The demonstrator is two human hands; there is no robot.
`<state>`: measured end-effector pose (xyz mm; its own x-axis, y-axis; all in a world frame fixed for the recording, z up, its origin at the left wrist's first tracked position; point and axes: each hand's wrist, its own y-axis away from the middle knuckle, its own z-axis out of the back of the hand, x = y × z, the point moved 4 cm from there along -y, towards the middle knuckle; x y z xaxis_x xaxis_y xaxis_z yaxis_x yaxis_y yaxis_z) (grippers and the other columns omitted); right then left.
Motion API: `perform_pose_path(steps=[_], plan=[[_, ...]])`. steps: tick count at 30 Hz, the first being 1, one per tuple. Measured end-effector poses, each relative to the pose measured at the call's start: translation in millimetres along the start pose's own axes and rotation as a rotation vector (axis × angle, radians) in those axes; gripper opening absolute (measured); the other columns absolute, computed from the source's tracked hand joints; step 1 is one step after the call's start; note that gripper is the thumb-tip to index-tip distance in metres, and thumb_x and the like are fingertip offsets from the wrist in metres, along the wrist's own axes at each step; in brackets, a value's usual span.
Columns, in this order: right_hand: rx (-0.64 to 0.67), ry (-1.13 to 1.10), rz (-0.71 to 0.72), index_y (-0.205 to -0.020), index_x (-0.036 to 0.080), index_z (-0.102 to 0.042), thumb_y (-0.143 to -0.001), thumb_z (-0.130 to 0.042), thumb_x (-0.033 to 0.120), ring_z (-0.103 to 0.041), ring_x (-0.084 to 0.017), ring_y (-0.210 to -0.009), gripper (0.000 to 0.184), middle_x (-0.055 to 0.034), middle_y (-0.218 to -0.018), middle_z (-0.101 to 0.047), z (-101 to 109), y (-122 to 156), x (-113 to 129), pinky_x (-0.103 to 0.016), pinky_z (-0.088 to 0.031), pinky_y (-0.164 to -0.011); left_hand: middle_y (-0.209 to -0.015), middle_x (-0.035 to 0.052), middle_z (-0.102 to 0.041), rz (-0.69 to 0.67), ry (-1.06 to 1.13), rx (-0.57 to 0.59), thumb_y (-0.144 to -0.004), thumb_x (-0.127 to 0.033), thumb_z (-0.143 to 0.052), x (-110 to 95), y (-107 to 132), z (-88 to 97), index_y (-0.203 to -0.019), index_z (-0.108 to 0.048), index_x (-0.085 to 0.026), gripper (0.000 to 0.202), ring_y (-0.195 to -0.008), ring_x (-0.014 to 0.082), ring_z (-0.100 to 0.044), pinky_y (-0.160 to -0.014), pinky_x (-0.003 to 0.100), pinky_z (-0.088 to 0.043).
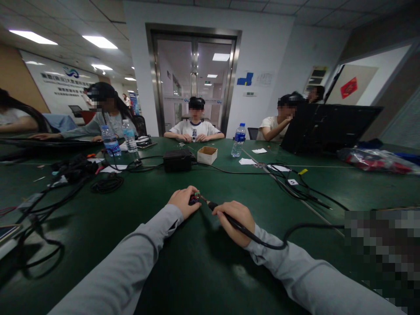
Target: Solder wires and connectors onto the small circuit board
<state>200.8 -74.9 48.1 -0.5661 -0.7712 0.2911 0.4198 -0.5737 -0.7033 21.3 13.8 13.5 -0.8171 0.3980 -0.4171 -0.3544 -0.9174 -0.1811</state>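
Pinching was done by the fingers of the left hand (183, 203): a small dark piece (193, 199) with green and reddish parts was held at the green tabletop (190, 258). Rightward, a black corded tool (241, 228) was pointed at it, contact being unclear, its handle pinched by the right hand's (239, 216) fingers.

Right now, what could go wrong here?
1. The tool's tip sits very close to the left hand; a slip could catch a fingertip.
2. The cord loops by the right sleeve; a snag might tug the tool in the right hand.
3. The green part, seemingly steadied only by fingers, may shift if pushed.
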Motion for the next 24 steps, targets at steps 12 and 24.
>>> perform_pose_path(steps=[12, 24], plan=[[-0.018, -0.020, 0.018, -0.081, 0.021, -0.065, -0.091, -0.046, 0.020, -0.066, -0.015, -0.067, 0.022, -0.0033, -0.075, -0.072, 0.2, 0.7, 1.1, -0.027, -0.045, -0.067, -0.116, 0.0041, -0.067, -0.010, -0.015, -0.007, -0.079, -0.036, -0.059, 0.5, -0.3, -0.8, -0.110, -0.051, -0.025, 0.034, -0.113, 0.0239, -0.060, -0.101, 0.039, -0.043], [0.008, -0.035, 0.031, -0.083, 0.021, -0.064, -0.091, -0.046, 0.019, -0.066, -0.014, -0.067, 0.021, -0.0020, -0.075, -0.072, 0.7, -0.4, 2.7, -0.027, -0.044, -0.068, -0.118, 0.0048, -0.066, -0.008, -0.019, 0.000, -0.079, -0.036, -0.059, -1.5, 0.2, 0.3, -0.110, -0.051, -0.024, 0.034, -0.114, 0.0246, -0.060, -0.100, 0.038, -0.044]])
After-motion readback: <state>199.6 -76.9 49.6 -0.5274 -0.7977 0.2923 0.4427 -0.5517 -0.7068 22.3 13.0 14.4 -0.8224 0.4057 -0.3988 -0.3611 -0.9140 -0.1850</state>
